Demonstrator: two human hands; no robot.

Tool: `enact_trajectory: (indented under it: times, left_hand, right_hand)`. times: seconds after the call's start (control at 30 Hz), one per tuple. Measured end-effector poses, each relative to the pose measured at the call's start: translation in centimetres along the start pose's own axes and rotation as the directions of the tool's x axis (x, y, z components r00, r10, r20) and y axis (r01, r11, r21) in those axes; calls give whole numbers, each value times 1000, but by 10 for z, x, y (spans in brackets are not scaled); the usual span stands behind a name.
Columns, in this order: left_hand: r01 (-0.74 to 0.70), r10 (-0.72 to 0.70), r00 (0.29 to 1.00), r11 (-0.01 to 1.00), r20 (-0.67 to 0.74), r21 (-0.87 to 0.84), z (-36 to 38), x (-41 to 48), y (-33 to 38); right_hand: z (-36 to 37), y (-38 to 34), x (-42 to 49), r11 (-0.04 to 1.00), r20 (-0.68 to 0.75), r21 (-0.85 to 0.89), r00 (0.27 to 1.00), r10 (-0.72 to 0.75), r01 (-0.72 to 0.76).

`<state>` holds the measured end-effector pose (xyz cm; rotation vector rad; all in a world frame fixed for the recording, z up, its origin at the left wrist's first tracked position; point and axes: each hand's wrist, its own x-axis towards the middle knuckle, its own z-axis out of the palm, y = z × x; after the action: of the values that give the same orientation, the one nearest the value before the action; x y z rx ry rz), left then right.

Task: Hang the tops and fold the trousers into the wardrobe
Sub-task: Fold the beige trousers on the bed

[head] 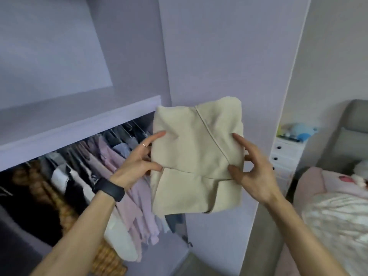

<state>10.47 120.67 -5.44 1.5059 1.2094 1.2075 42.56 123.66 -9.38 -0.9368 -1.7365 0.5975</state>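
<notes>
Trousers (197, 156) folded into a thick, squarish bundle of pale beige cloth. Shows one raised seam running diagonally down the front and overlapping flaps along the lower edge (plain fabric, soft creases, no print). Floats in mid-air before the lilac wardrobe (209, 56), level with the edge of its shelf (79, 124) and above the row of hanging tops (127, 170). Gripped at the left edge by the left hand (137, 164): thumb on the front at the lower fold, forefinger stretched across the upper face. Pinched at the right edge by the right hand (253, 172): thumb pressed on the front, forefinger along the cloth, other fingers behind.
</notes>
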Motion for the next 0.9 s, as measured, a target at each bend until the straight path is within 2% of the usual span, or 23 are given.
enact_trajectory:
  times: [0.17,0.27,0.5,0.6,0.77,0.9]
  left_hand:
    - [-43,46,978,999,-203,23,-75,0,64]
    - [-21,38,944,998,-328,54,-124,11,104]
    - [43,-40,875,999,-482,-4,-250,61,145]
    - [76,-107,834,994,-541,-80,-292,90,137]
    - [181,-272,784,960,-558,-213,-336,138,93]
    - [373,-453,711,891,-538,-258,-348,156,57]
  right_hand:
    - [42,-54,100,992,81,61,990,-112,107]
    - [78,-91,169,985,134,64,976,-169,162]
    - [190,-151,327,979,282,65,937,-205,195]
    - [237,-158,386,986,361,29,919,-161,161]
    - [309,-135,451,986,472,-125,881,-35,107]
    - [353,-104,472,958,572,-281,812,116,62]
